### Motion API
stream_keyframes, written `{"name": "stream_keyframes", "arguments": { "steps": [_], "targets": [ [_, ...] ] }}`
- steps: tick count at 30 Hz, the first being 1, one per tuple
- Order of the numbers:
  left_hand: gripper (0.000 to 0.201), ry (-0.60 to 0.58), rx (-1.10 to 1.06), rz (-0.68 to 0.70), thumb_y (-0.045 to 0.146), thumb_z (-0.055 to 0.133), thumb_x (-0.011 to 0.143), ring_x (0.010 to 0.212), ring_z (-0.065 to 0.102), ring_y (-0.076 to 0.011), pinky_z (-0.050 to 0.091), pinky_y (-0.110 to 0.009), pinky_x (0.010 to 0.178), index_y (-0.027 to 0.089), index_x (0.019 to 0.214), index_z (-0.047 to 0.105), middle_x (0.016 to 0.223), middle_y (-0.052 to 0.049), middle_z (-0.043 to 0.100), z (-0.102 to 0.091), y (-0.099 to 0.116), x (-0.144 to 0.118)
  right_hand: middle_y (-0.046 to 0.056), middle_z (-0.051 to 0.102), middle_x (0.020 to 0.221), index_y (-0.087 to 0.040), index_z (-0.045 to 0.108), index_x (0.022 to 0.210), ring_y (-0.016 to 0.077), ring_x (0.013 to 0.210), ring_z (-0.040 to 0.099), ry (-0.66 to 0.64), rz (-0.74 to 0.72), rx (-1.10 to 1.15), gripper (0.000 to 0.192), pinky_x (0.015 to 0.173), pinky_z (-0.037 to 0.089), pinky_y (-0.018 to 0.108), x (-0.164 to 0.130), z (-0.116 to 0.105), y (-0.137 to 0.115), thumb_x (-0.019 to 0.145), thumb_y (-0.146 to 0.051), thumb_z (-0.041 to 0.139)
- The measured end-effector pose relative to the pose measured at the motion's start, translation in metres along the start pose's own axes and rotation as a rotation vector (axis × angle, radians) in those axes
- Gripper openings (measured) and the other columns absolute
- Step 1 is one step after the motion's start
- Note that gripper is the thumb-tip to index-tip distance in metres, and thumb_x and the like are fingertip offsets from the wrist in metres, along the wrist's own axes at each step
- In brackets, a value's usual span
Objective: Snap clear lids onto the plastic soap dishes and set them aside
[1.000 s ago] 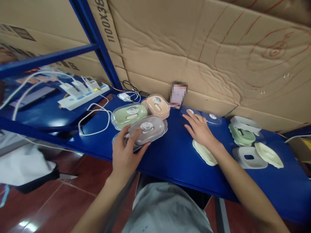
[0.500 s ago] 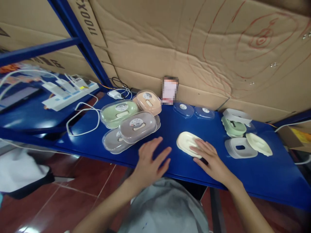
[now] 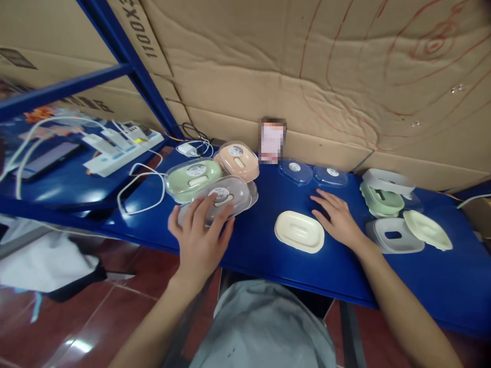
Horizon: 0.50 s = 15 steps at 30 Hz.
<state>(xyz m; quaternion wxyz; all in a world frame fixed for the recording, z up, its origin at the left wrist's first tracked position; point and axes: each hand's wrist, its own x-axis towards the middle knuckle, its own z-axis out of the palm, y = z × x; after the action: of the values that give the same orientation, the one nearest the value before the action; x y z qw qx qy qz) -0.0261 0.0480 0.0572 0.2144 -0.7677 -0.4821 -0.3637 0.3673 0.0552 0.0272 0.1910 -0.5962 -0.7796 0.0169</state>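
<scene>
A cream oval dish (image 3: 299, 231) with a raised middle lies on the blue table in front of me. My left hand (image 3: 199, 232) is open, its fingers spread over the front grey oval box with a clear lid (image 3: 233, 191); I cannot tell whether they touch it. That box partly hides another grey one beneath. A green lidded box (image 3: 192, 179) and a peach one (image 3: 238, 161) stand just behind. My right hand (image 3: 339, 217) is open and holds nothing, hovering right of the cream dish. Two clear lids (image 3: 295, 171) with round labels lie beyond it.
At right are a white frame (image 3: 387, 180) on a green part (image 3: 381, 200), a pale grey holder (image 3: 397, 237) and a cream part (image 3: 427, 230). A phone-like blurred object (image 3: 271, 140) leans on the cardboard. A power strip (image 3: 123, 156) and white cables lie left.
My left hand has moved left, onto the grey lidded box. My right hand has come off the cream dish and shifted up and right. The view has turned slightly.
</scene>
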Motion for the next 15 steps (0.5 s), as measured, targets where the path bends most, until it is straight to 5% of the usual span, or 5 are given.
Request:
{"name": "stream_keyframes", "arguments": {
  "steps": [7, 15],
  "targets": [
    [0.040, -0.045, -0.044, -0.010, 0.023, 0.078, 0.098, 0.137, 0.065, -0.0370, 0.044, -0.055, 0.117, 0.028, 0.137, 0.070, 0.144, -0.016, 0.070, 0.012, -0.017, 0.004, 0.012, 0.057, 0.164, -0.028, 0.064, 0.147, 0.0365, 0.150, 0.055, 0.003, 0.036, 0.030, 0.045, 0.118, 0.047, 0.062, -0.002, 0.000, 0.008, 0.111, -0.051, 0.047],
    [0.048, -0.053, -0.072, -0.049, 0.022, 0.077, 0.098, 0.141, 0.061, -0.0388, 0.042, -0.062, 0.120, 0.029, 0.144, 0.066, 0.151, -0.019, 0.063, 0.016, -0.019, 0.007, 0.011, 0.060, 0.161, -0.029, 0.066, 0.145, 0.0346, 0.148, 0.056, -0.023, 0.027, 0.063, 0.045, 0.118, 0.047, 0.061, -0.003, 0.004, 0.004, 0.111, -0.052, 0.047]
  ]
}}
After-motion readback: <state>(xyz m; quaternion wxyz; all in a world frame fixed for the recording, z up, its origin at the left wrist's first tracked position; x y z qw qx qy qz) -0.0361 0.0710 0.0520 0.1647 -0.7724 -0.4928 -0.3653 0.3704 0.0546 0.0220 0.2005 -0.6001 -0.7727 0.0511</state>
